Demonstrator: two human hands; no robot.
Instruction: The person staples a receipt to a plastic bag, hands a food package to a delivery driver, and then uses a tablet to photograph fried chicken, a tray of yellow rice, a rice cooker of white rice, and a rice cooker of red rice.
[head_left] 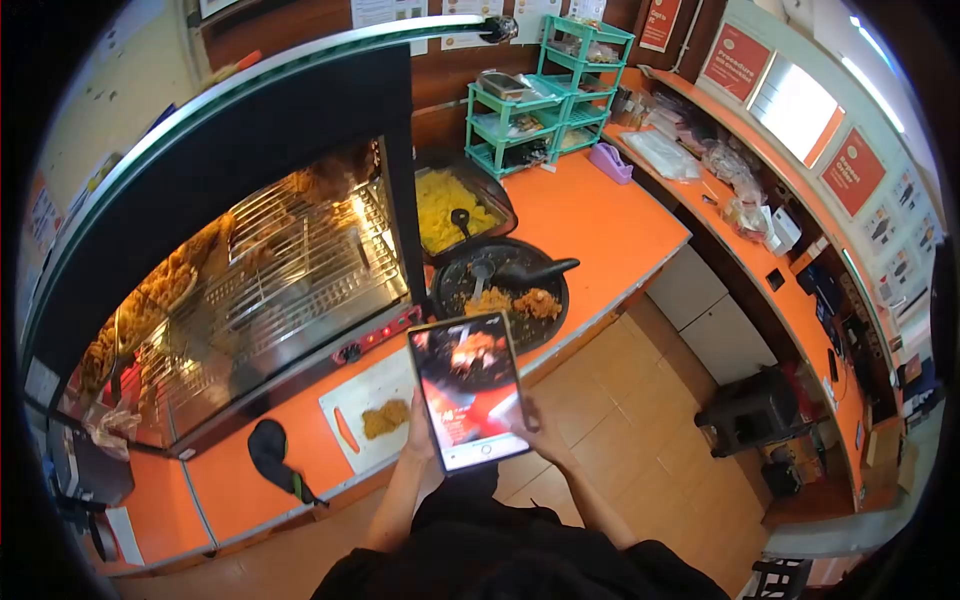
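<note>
While my left hand (421, 435) pinches the lower left edge of the tablet (470, 395), my right hand (540, 435) bends at its lower right edge; whether that one grips, I can't tell. Its screen shows food, with small lettering too blurred to trust. Just beyond, near the table's (620, 215) front edge, the mortar (558, 322) holds crumbled food (537, 303) and the pestle (540, 272). That portion looks broken up already; the fried piece (385, 419) on the board (340, 398) seems unbroken. Farther off, red signs read "Procedure" and "Checklist" (738, 62), and "Repeat Order" (853, 172).
</note>
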